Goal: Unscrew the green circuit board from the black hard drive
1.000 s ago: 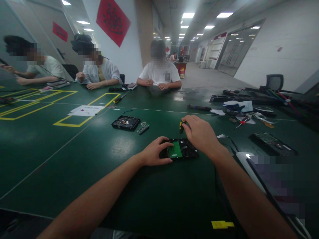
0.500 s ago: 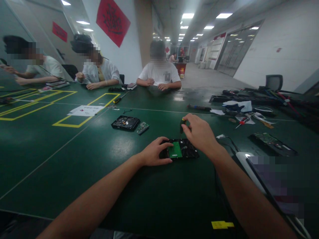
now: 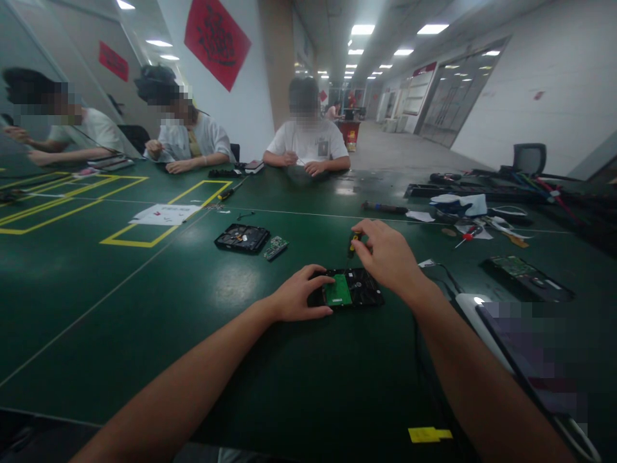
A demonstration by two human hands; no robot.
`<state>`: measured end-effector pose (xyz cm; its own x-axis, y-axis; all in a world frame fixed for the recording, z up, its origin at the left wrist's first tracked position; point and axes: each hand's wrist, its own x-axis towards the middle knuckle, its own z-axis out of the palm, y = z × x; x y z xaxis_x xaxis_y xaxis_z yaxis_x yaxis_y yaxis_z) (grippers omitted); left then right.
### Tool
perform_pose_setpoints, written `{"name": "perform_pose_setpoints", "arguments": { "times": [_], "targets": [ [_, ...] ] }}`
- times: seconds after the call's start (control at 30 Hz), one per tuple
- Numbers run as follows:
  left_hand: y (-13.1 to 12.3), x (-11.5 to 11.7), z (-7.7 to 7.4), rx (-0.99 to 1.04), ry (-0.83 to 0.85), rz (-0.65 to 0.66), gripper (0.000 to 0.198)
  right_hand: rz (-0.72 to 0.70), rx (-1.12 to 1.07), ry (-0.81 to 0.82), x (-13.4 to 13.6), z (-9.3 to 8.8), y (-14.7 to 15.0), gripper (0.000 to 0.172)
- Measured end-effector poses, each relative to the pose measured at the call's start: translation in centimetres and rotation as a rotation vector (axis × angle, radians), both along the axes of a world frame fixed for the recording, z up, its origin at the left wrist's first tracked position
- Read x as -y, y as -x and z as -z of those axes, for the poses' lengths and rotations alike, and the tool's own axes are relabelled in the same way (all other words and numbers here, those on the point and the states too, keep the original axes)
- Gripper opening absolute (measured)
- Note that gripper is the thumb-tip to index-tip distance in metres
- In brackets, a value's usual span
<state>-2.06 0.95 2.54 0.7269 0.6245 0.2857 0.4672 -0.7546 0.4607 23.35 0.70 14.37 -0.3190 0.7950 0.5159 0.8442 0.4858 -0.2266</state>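
A hard drive [image 3: 367, 289] lies flat on the green table, its underside up, with a green circuit board [image 3: 340, 293] on its left half. My left hand [image 3: 297, 297] grips the drive's left end, thumb at the near edge and fingers over the board. In my right hand [image 3: 389, 254] is a small black and yellow screwdriver [image 3: 355, 244], held nearly upright by the handle between thumb and fingers. Its thin shaft points down at the far edge of the board. Whether the tip sits in a screw is too small to tell.
Beyond my left hand lie an opened drive case [image 3: 242, 238] and a loose circuit board [image 3: 276, 248]. Another hard drive [image 3: 527, 278] and a laptop-like device [image 3: 520, 360] are on the right. Tools, gloves [image 3: 460, 206] and cables lie farther back. Several people sit across the table.
The screwdriver handle has turned in my right fingers, so more of its yellow marking shows. My left hand and the hard drive stay in place.
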Motion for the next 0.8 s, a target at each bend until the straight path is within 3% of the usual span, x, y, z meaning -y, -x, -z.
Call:
{"name": "perform_pose_setpoints", "arguments": {
  "times": [0.23, 0.8],
  "targets": [
    [0.00, 0.02, -0.03, -0.008, -0.004, 0.002, 0.072, 0.019, -0.003, 0.007, 0.21, -0.32, 0.12, 0.010],
    [0.01, 0.02, -0.09, -0.012, 0.019, 0.002, 0.074, 0.077, -0.010, 0.050, 0.35, -0.35, 0.26, 0.016]
  ]
}}
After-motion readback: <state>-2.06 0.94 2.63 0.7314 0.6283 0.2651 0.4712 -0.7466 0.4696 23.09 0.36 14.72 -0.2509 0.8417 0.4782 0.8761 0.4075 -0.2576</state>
